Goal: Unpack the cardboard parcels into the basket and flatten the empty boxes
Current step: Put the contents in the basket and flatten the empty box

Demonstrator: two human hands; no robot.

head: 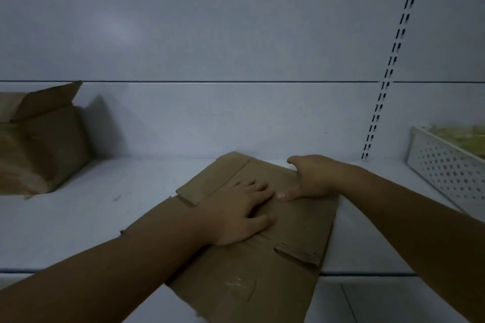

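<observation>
Lying flat on a white shelf (91,223), the flattened box (262,270) fills the middle of the head view, set at a slant, with its near end hanging out past the shelf's front lip. The left hand (236,215) presses palm down on the middle of the cardboard, with its fingers straight and spread. The right hand (312,178) is at the box's far right edge. Its thumb lies on the top face, pointing toward the left hand, and its fingers curl round the edge, so it grasps the cardboard there. Both bare forearms reach in from the bottom corners.

The light is dim and bluish. Behind the shelf stands a plain pale back panel (210,34) crossed by one thin horizontal seam. A slotted upright strip (393,60) runs down the panel on the right. At the far left an open cardboard box (44,144) stands on the shelf against the panel, with one flap raised. At the far right sits a white perforated basket (441,168), well apart from the hands and cut off by the frame, with blurred yellowish contents showing over its rim. Below the front lip a pale surface shows; what it is cannot be told.
</observation>
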